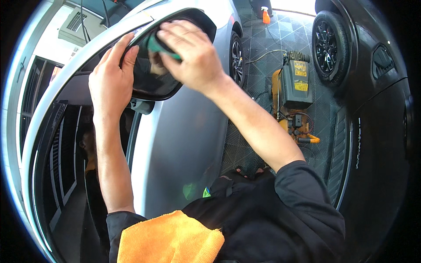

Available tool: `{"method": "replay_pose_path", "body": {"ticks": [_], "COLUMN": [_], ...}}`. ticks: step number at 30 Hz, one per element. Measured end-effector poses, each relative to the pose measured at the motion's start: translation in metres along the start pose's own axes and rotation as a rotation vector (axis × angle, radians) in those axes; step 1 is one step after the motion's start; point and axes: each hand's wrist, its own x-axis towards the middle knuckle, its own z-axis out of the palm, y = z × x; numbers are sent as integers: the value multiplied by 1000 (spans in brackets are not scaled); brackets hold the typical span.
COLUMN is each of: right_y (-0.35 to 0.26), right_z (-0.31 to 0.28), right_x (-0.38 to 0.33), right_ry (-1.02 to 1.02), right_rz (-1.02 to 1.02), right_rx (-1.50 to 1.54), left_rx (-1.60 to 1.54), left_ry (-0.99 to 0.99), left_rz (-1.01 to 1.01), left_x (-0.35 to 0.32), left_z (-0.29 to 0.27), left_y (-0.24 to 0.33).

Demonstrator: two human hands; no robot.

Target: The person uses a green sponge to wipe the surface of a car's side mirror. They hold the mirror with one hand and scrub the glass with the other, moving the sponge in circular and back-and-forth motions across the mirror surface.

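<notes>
Far left, the dark side window (66, 175) of a silver car (184, 144) curves along the scene's edge. Just right of it, the left hand (112, 76) lies flat with fingers extended against the left rim of the black-housed side mirror (153, 83), steadying it without gripping. Near the lower edge, a folded orange microfibre cloth (171, 241) rests on the person's dark sleeve. Above the mirror, the right hand (193, 52) curls its fingers over a small green cloth (160, 46), pressing it onto the mirror glass. Farther right, a yellow and grey machine with hoses (294, 92) stands on the dark tiled floor (258, 65). An orange spray bottle (265, 15) stands far off. A black car (377, 109) fills the right side.
</notes>
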Motion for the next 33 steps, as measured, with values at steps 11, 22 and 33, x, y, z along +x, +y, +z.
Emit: {"method": "replay_pose_path", "body": {"ticks": [11, 22, 33], "right_y": [6, 4, -14], "right_z": [0, -11, -20], "right_x": [11, 18, 11], "right_ry": [-99, -126, -163], "right_rz": [-68, 92, 166], "right_rx": [-17, 38, 24], "left_rx": [6, -66, -117], "left_ry": [15, -25, 22], "left_rz": [-15, -83, -140], "left_x": [0, 4, 4], "left_z": [-1, -13, -8], "left_y": [4, 15, 10]}}
